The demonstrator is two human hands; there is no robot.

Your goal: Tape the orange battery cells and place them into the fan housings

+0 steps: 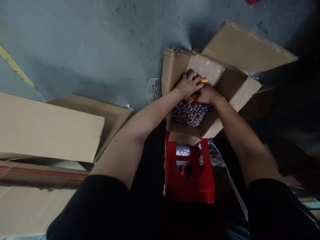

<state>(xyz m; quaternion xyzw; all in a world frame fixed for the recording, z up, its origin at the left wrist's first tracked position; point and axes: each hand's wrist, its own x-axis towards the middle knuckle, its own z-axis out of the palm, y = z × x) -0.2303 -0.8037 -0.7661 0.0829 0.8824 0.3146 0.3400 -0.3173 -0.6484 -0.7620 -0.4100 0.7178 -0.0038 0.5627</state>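
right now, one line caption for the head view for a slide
Both hands, left hand and right hand, gather orange batteries inside an open cardboard box.

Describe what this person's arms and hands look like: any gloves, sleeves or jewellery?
Both hands, the left hand and the right hand, are bare, with no gloves. No rings or watch show, though the light is dim. The forearms are uncovered too; short black sleeves end near the elbows.

No readable text, label, brand, number or sign anywhere. Plain brown flaps on the open cardboard box (pixel 226 63) at 1 o'clock, bare faces on the flat cartons (pixel 50 126) at 9 o'clock, blank red plastic on the stool (pixel 190 186) at 6 o'clock.
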